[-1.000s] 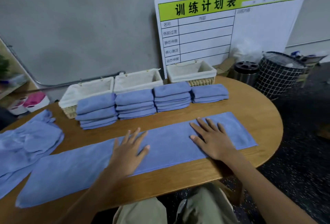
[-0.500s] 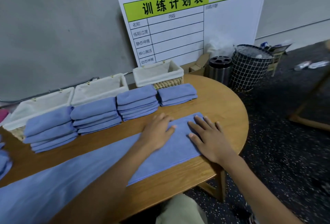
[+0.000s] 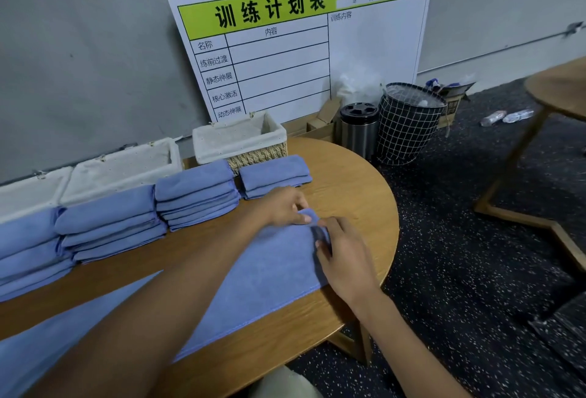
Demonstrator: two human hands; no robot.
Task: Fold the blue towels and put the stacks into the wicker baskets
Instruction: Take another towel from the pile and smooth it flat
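left hand [image 3: 287, 207]: you pinched the towel's [image 3: 253, 274] far right corner
right hand [image 3: 344, 258]: pinched the near corner, same end
stacks [image 3: 196, 194]: sat before the baskets [image 3: 241, 141]

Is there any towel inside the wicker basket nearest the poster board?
No, the wicker basket shows only its white liner inside, while the folded towel stack sits on the table in front of it.

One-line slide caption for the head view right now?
Both hands, left hand and right hand, pinch the long blue towel's right end beside four folded stacks.
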